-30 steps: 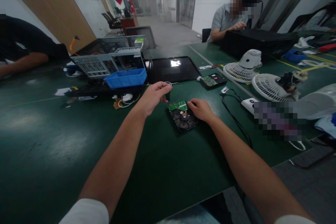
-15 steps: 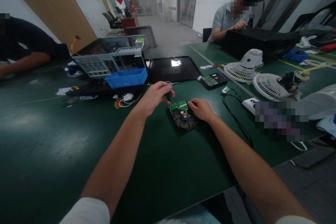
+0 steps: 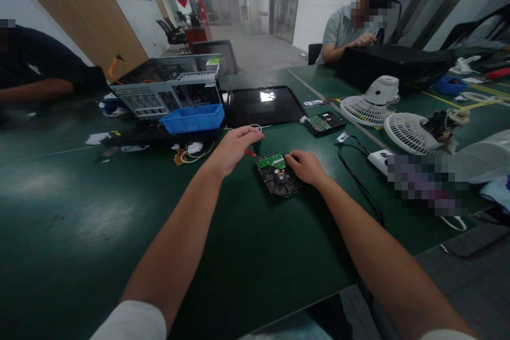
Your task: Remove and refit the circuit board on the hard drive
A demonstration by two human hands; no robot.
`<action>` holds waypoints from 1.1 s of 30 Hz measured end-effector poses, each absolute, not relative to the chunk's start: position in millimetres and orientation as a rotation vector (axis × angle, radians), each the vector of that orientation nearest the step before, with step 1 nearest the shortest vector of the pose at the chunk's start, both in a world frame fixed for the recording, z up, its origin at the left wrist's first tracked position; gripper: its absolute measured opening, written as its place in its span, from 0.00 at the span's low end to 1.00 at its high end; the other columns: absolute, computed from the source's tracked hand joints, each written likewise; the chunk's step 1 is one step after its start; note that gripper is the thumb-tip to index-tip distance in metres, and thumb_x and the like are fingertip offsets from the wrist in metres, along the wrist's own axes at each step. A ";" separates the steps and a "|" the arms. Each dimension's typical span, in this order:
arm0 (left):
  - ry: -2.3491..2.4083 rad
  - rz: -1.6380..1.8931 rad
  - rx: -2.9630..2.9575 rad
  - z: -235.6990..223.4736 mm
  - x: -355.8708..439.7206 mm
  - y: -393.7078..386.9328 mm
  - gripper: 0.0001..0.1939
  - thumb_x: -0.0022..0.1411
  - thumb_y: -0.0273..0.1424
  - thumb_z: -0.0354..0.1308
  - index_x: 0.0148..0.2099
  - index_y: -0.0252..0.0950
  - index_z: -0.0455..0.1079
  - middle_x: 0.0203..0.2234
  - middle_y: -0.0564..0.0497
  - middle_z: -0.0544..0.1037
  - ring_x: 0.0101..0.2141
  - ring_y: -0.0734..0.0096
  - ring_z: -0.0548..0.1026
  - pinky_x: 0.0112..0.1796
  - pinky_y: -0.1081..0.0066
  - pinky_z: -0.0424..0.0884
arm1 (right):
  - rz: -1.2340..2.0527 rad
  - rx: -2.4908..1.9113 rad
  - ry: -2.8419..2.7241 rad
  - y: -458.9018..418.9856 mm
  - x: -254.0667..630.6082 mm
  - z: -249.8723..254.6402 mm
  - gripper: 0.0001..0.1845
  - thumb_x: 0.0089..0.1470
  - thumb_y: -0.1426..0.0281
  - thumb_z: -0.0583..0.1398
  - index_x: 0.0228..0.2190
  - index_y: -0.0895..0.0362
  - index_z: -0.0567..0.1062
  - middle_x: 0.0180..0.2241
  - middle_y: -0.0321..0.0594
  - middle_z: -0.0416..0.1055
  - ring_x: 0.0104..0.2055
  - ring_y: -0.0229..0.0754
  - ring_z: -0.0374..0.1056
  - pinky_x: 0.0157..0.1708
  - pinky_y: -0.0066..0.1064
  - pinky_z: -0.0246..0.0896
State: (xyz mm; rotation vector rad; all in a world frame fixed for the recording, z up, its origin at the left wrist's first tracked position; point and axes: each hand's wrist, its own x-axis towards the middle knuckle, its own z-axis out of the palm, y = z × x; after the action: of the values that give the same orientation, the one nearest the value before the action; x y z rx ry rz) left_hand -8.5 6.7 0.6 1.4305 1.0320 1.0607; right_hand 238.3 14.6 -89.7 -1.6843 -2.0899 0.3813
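- I see the right hand (image 3: 306, 166) closed on the right edge of a hard disk drive (image 3: 274, 187), thumb and curled fingers gripping near its far corner.
- The left hand (image 3: 238, 147) is held just beyond the drive and to its left, thumb and fingers bent toward one another with a narrow gap. Something dark shows by the fingertips, too unclear for me to name, so I cannot tell whether this hand holds anything.
- The drive itself lies flat on the green tabletop (image 3: 247, 260), board side up: I make out a green circuit board (image 3: 271, 161) across its far end and a round hub (image 3: 282, 178) in the black casing.
- Beyond the drive and to its right lies a second hard disk drive (image 3: 325, 123); straight beyond is a glossy black panel (image 3: 258, 110).
- Right of the drive I have a black cable (image 3: 360, 185), then a white fan (image 3: 380, 90) and a white fan grille (image 3: 404, 130).
- Beyond the drive to the left, a blue plastic tray (image 3: 193, 121) stands before an open computer case (image 3: 137, 100).
- Farthest out, right of the drive, a co-worker in a grey shirt (image 3: 337, 29) has a hand (image 3: 364, 40) at a black box (image 3: 394, 61); well left, another person's dark sleeve (image 3: 43, 58) shows.
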 end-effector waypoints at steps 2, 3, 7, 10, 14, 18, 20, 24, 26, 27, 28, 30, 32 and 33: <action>1.036 1.068 1.439 1.1 -9.1 6.7 0.13 0.60 0.40 0.64 0.40 0.36 0.79 0.43 0.44 0.79 0.42 0.62 0.75 0.31 0.71 0.72 | 0.382 -1.677 -2.096 14.6 238.3 -89.4 0.18 0.68 0.59 0.55 0.35 0.54 0.81 0.35 0.41 0.81 0.35 0.43 0.71 0.33 0.31 0.53; 1.033 1.065 1.446 1.5 -9.2 6.4 0.12 0.60 0.40 0.64 0.40 0.37 0.79 0.43 0.44 0.79 0.41 0.62 0.75 0.30 0.71 0.71 | 0.380 -1.677 -2.096 14.4 238.3 -89.2 0.18 0.68 0.59 0.55 0.35 0.54 0.81 0.35 0.41 0.81 0.35 0.43 0.72 0.34 0.32 0.53; 1.021 1.058 1.470 3.8 -8.0 4.3 0.11 0.61 0.39 0.63 0.41 0.38 0.79 0.42 0.45 0.79 0.41 0.63 0.75 0.29 0.72 0.71 | 0.382 -1.687 -2.092 13.9 238.1 -88.5 0.18 0.68 0.59 0.55 0.35 0.54 0.81 0.35 0.41 0.81 0.36 0.43 0.72 0.34 0.31 0.53; 1.007 1.062 1.450 3.5 -6.8 4.4 0.11 0.62 0.38 0.60 0.42 0.37 0.78 0.39 0.45 0.79 0.41 0.62 0.76 0.29 0.72 0.71 | 0.386 -1.701 -2.094 13.8 238.0 -88.1 0.18 0.68 0.59 0.55 0.35 0.53 0.81 0.35 0.41 0.81 0.35 0.43 0.72 0.33 0.31 0.53; 0.990 1.088 1.366 0.5 -5.6 6.3 0.11 0.64 0.38 0.58 0.43 0.36 0.75 0.37 0.44 0.79 0.39 0.62 0.77 0.29 0.71 0.72 | 0.390 -1.691 -2.100 14.0 237.8 -87.7 0.18 0.68 0.59 0.55 0.35 0.54 0.81 0.36 0.42 0.81 0.36 0.43 0.72 0.34 0.31 0.53; 0.970 1.098 1.303 -1.5 -4.1 6.7 0.12 0.63 0.37 0.60 0.45 0.37 0.70 0.37 0.44 0.80 0.40 0.61 0.78 0.30 0.69 0.73 | 0.397 -1.682 -2.090 13.6 237.4 -87.7 0.18 0.68 0.60 0.55 0.35 0.54 0.81 0.36 0.42 0.81 0.36 0.43 0.72 0.34 0.31 0.53; 0.964 1.097 1.298 -1.5 -3.6 6.3 0.11 0.63 0.38 0.61 0.44 0.37 0.69 0.37 0.43 0.80 0.41 0.59 0.78 0.31 0.68 0.73 | 0.391 -1.676 -2.093 13.4 237.3 -87.7 0.18 0.68 0.60 0.55 0.35 0.54 0.81 0.35 0.42 0.81 0.35 0.43 0.72 0.33 0.31 0.53; 0.951 1.094 1.318 -0.8 -4.7 6.0 0.10 0.63 0.37 0.59 0.40 0.36 0.71 0.38 0.42 0.79 0.42 0.58 0.78 0.31 0.68 0.74 | 0.385 -1.688 -2.090 13.4 237.6 -87.8 0.18 0.68 0.59 0.55 0.35 0.54 0.81 0.34 0.41 0.81 0.34 0.42 0.71 0.33 0.31 0.52; 0.965 1.109 1.333 -0.2 -6.0 6.3 0.10 0.62 0.37 0.57 0.37 0.36 0.73 0.39 0.43 0.78 0.41 0.60 0.77 0.30 0.69 0.73 | 0.389 -1.692 -2.092 13.6 237.9 -88.1 0.18 0.68 0.59 0.55 0.35 0.54 0.81 0.35 0.41 0.81 0.34 0.43 0.71 0.33 0.31 0.52; 0.976 1.118 1.342 0.1 -6.7 6.5 0.10 0.62 0.37 0.57 0.36 0.35 0.73 0.39 0.43 0.78 0.41 0.60 0.76 0.30 0.69 0.73 | 0.389 -1.691 -2.094 13.8 238.1 -88.2 0.18 0.68 0.59 0.55 0.35 0.54 0.81 0.35 0.41 0.81 0.34 0.43 0.71 0.33 0.31 0.52; 0.984 1.125 1.351 0.4 -7.4 6.7 0.10 0.62 0.37 0.57 0.36 0.35 0.74 0.40 0.43 0.77 0.40 0.61 0.76 0.30 0.70 0.73 | 0.388 -1.687 -2.096 14.0 238.2 -88.4 0.18 0.68 0.59 0.55 0.35 0.54 0.81 0.35 0.41 0.81 0.34 0.43 0.71 0.33 0.31 0.52; 0.985 1.122 1.370 1.1 -8.3 6.9 0.10 0.61 0.36 0.58 0.37 0.36 0.75 0.40 0.44 0.76 0.40 0.62 0.75 0.29 0.70 0.72 | 0.384 -1.680 -2.098 14.2 238.5 -88.8 0.18 0.68 0.59 0.55 0.35 0.54 0.81 0.35 0.41 0.81 0.34 0.43 0.72 0.33 0.31 0.52; 0.977 1.093 1.390 1.7 -8.4 6.9 0.10 0.62 0.36 0.58 0.38 0.36 0.76 0.39 0.44 0.77 0.40 0.62 0.75 0.29 0.71 0.72 | 0.384 -1.678 -2.098 14.3 238.5 -89.0 0.18 0.68 0.60 0.55 0.35 0.54 0.81 0.35 0.41 0.81 0.35 0.43 0.72 0.33 0.31 0.52; 0.970 1.077 1.392 1.9 -8.2 6.7 0.10 0.62 0.36 0.58 0.39 0.36 0.76 0.39 0.44 0.77 0.40 0.62 0.75 0.29 0.71 0.72 | 0.386 -1.680 -2.097 14.3 238.5 -89.0 0.18 0.68 0.60 0.55 0.35 0.54 0.81 0.36 0.41 0.81 0.35 0.43 0.72 0.33 0.31 0.53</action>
State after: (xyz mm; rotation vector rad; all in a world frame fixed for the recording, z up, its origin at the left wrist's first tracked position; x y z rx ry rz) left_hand -8.2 6.7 1.9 1.3920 0.9699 1.0774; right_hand 238.5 14.3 -89.0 -1.6795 -2.0974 0.3859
